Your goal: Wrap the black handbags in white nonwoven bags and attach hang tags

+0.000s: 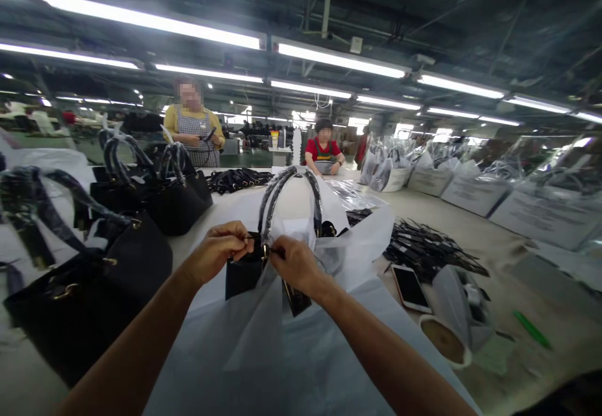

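Observation:
A black handbag (242,278) stands in front of me, partly wrapped in white tissue paper (263,328). Its upright handles (282,193) are covered in clear plastic. At the left of the handle base, my left hand (223,250) pinches a thin dark strip between thumb and fingers. My right hand (298,265) is closed beside the gold handle ring (266,251), gripping a small black piece whose full shape is hidden by the fingers. Below the right hand hangs a black tag (297,300) with gold marking.
Black handbags (108,278) crowd the left. On the right lie a pile of black straps (427,250), a phone (411,288), a roll of tape (444,341) and a green pen-like object (531,329). Wrapped bags (484,193) line the back right. Two co-workers (192,130) are across the table.

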`<move>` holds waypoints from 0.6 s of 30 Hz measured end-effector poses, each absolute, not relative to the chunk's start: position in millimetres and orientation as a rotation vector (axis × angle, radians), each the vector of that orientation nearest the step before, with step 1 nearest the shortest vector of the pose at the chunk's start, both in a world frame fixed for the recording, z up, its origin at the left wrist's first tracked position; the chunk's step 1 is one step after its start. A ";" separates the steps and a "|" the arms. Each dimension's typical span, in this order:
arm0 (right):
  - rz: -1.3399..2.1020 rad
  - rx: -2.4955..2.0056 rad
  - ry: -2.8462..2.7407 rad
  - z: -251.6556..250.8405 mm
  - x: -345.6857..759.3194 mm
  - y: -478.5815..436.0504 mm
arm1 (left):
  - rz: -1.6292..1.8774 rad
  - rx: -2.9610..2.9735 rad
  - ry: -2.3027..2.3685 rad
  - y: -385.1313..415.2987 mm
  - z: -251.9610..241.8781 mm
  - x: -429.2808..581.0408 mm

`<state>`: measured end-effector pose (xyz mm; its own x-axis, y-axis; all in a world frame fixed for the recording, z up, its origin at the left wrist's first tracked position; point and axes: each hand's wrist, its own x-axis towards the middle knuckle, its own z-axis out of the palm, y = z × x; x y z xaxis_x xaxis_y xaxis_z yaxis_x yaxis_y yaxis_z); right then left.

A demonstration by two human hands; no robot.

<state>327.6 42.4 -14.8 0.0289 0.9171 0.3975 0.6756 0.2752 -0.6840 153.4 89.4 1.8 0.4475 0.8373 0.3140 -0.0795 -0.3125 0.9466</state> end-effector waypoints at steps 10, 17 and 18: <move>0.699 -1.318 -1.640 -27.4 345.2 41.9 | 1.163 2.737 1.387 54.6 -22.4 151.8; 0.976 -1.245 -1.326 -14.7 350.4 33.8 | 0.848 2.766 1.679 34.4 -22.8 169.1; 1.023 -1.228 -1.276 -11.8 349.7 32.0 | 0.811 2.783 1.679 33.0 -24.8 171.2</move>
<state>349.7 32.0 -11.8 0.0689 0.9906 0.1178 0.1005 0.1106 -0.9888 171.2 33.0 -24.8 0.3870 0.7737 0.5016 0.8739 -0.4813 0.0682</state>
